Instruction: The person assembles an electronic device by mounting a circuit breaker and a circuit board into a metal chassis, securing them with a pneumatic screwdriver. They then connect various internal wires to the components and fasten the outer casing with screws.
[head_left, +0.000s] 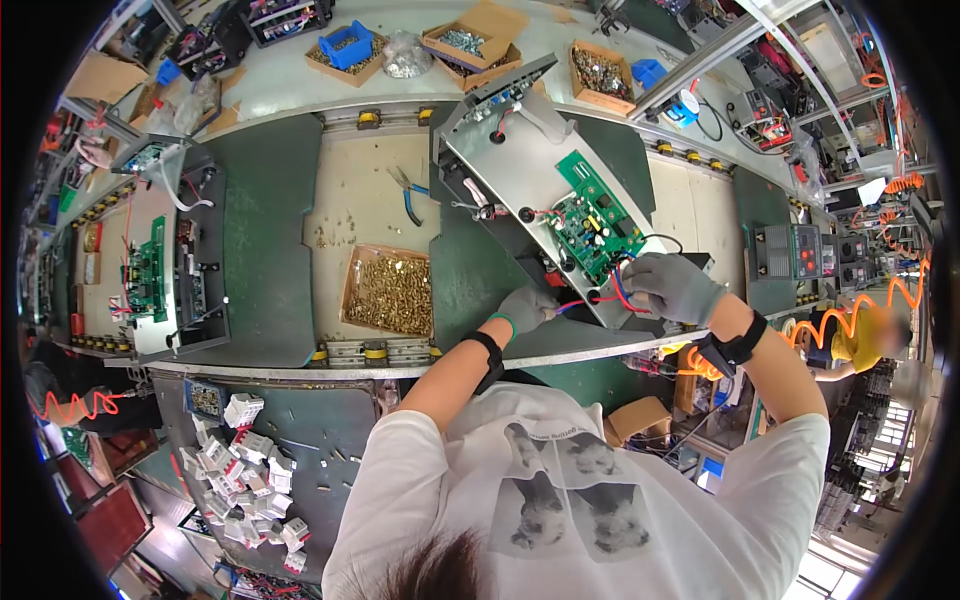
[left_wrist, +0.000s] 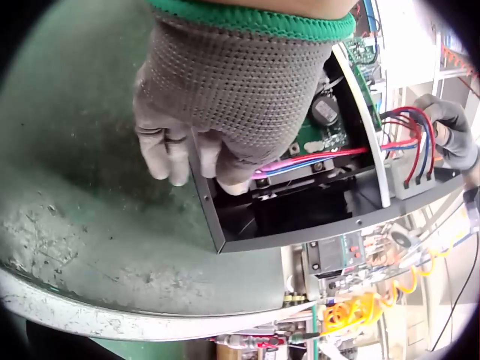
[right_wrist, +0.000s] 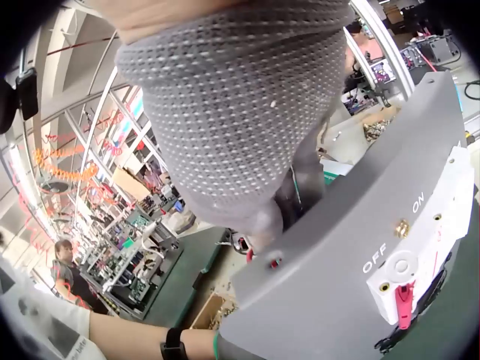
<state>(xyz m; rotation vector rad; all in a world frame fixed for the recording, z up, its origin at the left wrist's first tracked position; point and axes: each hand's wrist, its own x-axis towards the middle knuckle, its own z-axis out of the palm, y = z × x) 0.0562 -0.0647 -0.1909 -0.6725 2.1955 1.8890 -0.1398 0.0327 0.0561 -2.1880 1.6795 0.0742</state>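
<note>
A metal equipment chassis (head_left: 505,155) with a green circuit board (head_left: 597,228) lies slantwise on the dark green work surface in the head view. My gloved left hand (head_left: 527,308) is at its near edge, thumb and finger pinching the ends of red and blue wires (left_wrist: 322,159) over the frame. The gloved right hand (head_left: 675,287) grips looped red and blue wires (left_wrist: 421,142) beside the board. Behind the grey end panel (right_wrist: 322,262), marked ON and OFF, the right fingertips are hidden in the right wrist view. A switch with a red lever (right_wrist: 405,304) sits on that panel.
Left of the chassis lie pliers (head_left: 409,194) and a box of brass-coloured small parts (head_left: 388,290). Another open chassis (head_left: 160,265) stands farther left. White switch-like blocks (head_left: 240,480) pile up on a lower table. An orange coiled hose (head_left: 850,320) hangs at right.
</note>
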